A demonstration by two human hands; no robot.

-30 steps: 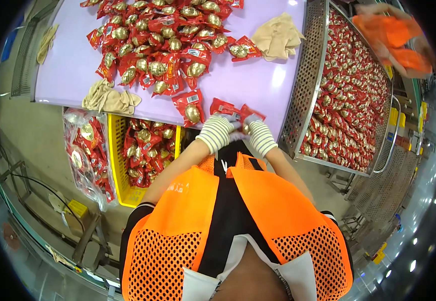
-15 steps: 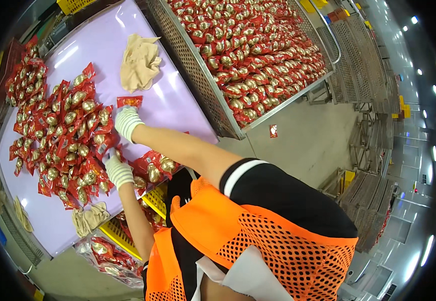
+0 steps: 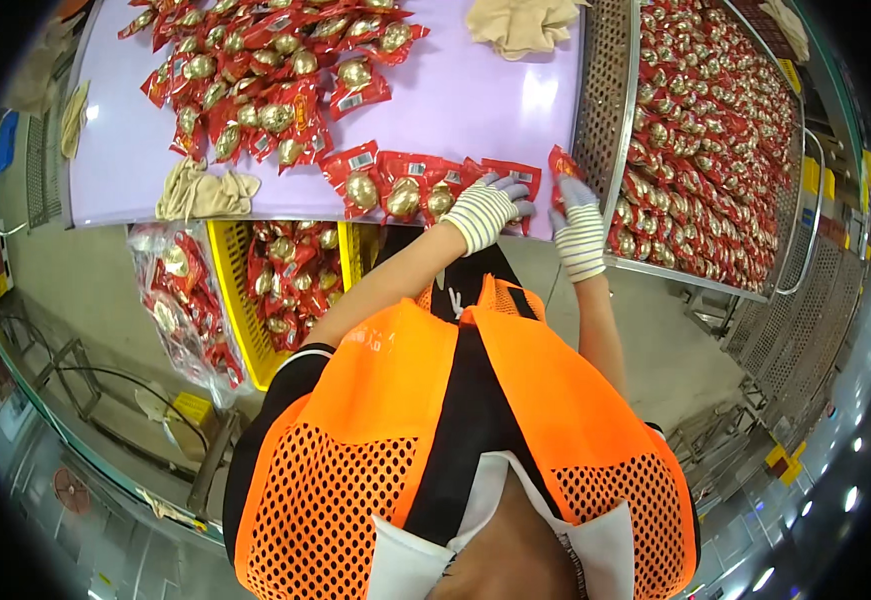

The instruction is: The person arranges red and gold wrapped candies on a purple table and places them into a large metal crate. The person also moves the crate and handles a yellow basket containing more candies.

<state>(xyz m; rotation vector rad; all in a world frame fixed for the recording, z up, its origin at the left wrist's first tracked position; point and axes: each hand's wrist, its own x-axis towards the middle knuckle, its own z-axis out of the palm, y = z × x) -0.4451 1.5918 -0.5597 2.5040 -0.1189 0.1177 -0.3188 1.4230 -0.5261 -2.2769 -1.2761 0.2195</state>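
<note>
Both my hands wear striped knit gloves with grey fingertips. My left hand (image 3: 485,212) lies over the right end of a row of red-and-gold packets at the table's front edge, its fingers spread across a red packet (image 3: 517,176). My right hand (image 3: 580,235) is closed on another red packet (image 3: 562,163), at the table's right edge beside the metal bin. Along the row, a packet with a gold egg-shaped lump (image 3: 362,190) sits at the left end. A larger heap of such packets (image 3: 275,117) covers the table's left and far part.
The pale purple table (image 3: 455,105) carries beige cloths (image 3: 205,192). To the right stands a perforated metal bin (image 3: 605,90) full of packets. A yellow crate (image 3: 232,290) with packets and a clear bag (image 3: 180,300) are below the table's front edge.
My view has swung round to the right. Both hands have gone from the heap to the table's right front, and the right hand now grips a red packet. More packets lie along the front edge.
</note>
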